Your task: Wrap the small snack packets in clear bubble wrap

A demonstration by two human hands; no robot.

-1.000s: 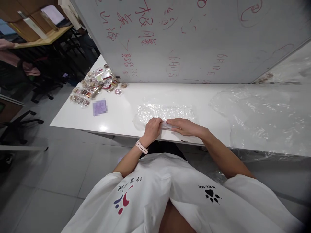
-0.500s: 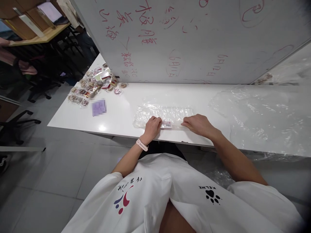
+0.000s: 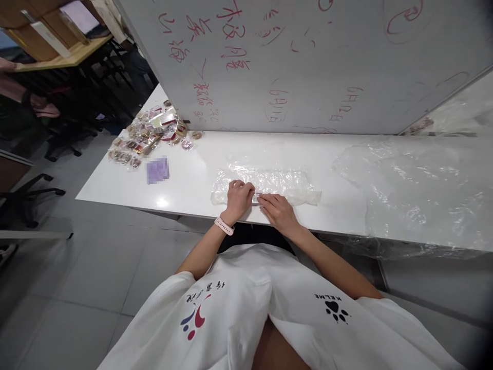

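A sheet of clear bubble wrap (image 3: 283, 180) lies near the table's front edge, its near edge folded over into a strip. At that fold is a small flat packet with a printed label (image 3: 256, 197), mostly covered by my fingers. My left hand (image 3: 239, 198) is closed with bent fingers, gripping the wrap's fold at the packet's left end. Close beside it, my right hand (image 3: 280, 210) rests with fingers stretched out flat over the packet's right side and the fold. The fold's right end sticks out past my right hand.
A heap of small wrapped items (image 3: 150, 131) sits at the table's left end, with a purple blurred square (image 3: 157, 170) in front. Large clear plastic sheeting (image 3: 419, 195) covers the right and hangs over the edge. A whiteboard (image 3: 300, 67) stands behind the white table (image 3: 188, 195).
My right hand has let go of the wrap's right end and moved left beside my left hand, fingers now stretched out over the packet. My left hand stays almost in place.
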